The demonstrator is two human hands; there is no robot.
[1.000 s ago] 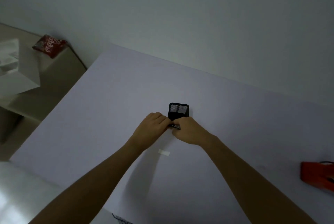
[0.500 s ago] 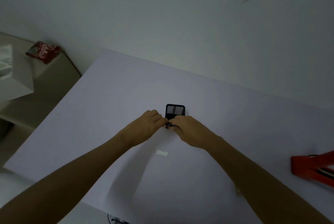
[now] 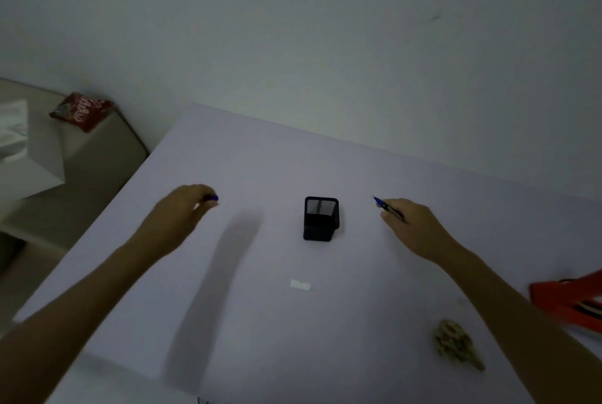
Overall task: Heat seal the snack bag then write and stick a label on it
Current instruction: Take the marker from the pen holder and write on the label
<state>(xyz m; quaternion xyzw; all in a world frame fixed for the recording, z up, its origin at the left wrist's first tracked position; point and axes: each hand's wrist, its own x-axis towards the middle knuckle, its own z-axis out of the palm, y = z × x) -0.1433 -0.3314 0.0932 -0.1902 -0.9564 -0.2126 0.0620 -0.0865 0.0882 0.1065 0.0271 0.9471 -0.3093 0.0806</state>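
My right hand [image 3: 413,224] grips a blue pen [image 3: 386,206] with its tip pointing up and left, to the right of a black mesh pen holder [image 3: 321,218]. Left of the holder, my left hand [image 3: 182,211] pinches the pen's blue cap [image 3: 212,198]. A small white label [image 3: 300,284] lies flat on the white table [image 3: 260,159] in front of the holder. A clear snack bag [image 3: 456,345] with pale snacks lies at the front right under my right forearm. The red heat sealer [image 3: 566,301] sits at the right edge.
A red snack packet [image 3: 81,110] rests on a beige surface at the far left, beside a white box [image 3: 22,149]. The wall stands directly behind the table.
My hands were together in front of the holder. They have pulled apart, the right taking the pen to the right and the left carrying the cap to the left.
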